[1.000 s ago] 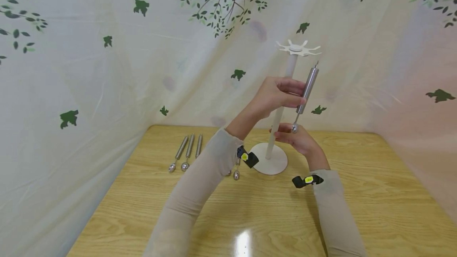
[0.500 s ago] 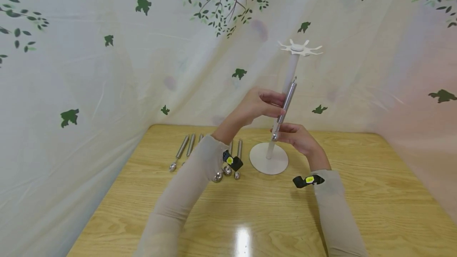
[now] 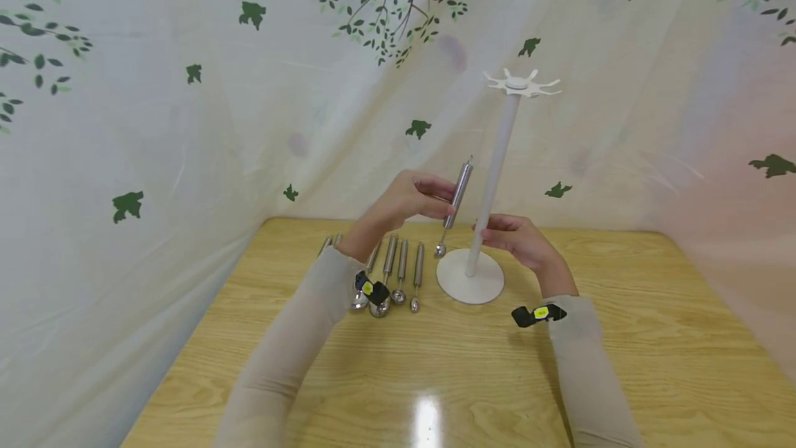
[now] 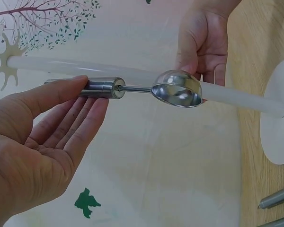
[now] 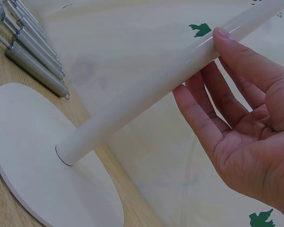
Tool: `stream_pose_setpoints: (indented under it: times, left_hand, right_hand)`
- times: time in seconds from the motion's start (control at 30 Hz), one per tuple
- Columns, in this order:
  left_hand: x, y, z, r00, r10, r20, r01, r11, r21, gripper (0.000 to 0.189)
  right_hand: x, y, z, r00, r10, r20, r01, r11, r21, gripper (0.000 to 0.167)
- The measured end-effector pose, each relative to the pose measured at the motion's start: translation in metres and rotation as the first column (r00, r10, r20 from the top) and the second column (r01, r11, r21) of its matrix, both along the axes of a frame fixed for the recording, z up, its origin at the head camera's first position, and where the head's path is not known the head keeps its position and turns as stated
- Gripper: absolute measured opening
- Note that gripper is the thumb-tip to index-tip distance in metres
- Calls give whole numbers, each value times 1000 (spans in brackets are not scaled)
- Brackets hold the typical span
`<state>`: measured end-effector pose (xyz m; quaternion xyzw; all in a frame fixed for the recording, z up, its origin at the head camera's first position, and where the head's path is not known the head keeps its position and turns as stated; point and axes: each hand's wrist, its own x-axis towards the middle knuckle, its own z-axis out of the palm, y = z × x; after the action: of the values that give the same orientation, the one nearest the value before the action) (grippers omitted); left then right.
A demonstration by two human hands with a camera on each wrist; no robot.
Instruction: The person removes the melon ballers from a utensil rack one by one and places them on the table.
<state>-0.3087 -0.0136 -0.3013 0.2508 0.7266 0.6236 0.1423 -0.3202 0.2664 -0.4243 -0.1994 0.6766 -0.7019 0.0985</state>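
Observation:
My left hand (image 3: 418,197) pinches a steel melon baller (image 3: 458,196) by its thick handle, thumb on one side and fingers on the other. Its round hollow scoop (image 4: 177,89) hangs lowest, and a small hanging loop tops the handle. The tool is held in the air just left of a white stand (image 3: 495,171). That stand has a round base (image 5: 33,156), a tall pole and a star-shaped top of hooks (image 4: 7,61). Low on the pole, my right hand (image 3: 519,240) holds it between thumb and fingers (image 5: 199,109).
Several more steel scoops (image 3: 418,268) lie in a row on the wooden table (image 3: 497,379) left of the base, some partly hidden by my left forearm. A pale curtain (image 3: 348,123) with printed leaves and birds hangs behind the table.
My left hand has moved left and down with the melon baller, from right of the pole, across its front, to its left side. My right hand stays on the pole.

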Motion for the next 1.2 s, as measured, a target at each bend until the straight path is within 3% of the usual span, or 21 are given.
stream_pose_setpoints:
  times: [0.27, 0.5, 0.73, 0.9, 1.2]
  left_hand:
    - [0, -31, -11, 998, 64, 26, -64, 998, -7, 39]
    - [-7, -65, -24, 990, 135, 30, -134, 991, -8, 41]
    - [-10, -106, -38, 975, 218, 39, -217, 976, -25, 44]
    - [-12, -130, -46, 957, 278, 86, -275, 961, -41, 44]
    - [-12, -159, -60, 943, 310, 122, -300, 949, -93, 46]
  right_hand:
    - [2, 0, 2, 1000, -11, 10, 11, 1000, 8, 29]
    - [2, 0, 1, 1000, -4, 8, 4, 1000, -18, 31]
    - [2, 0, 3, 1000, -6, 4, 6, 1000, -3, 28]
    - [1, -1, 3, 1000, -22, 4, 22, 1000, 11, 27]
    - [2, -2, 3, 999, -27, 24, 27, 999, 19, 27]
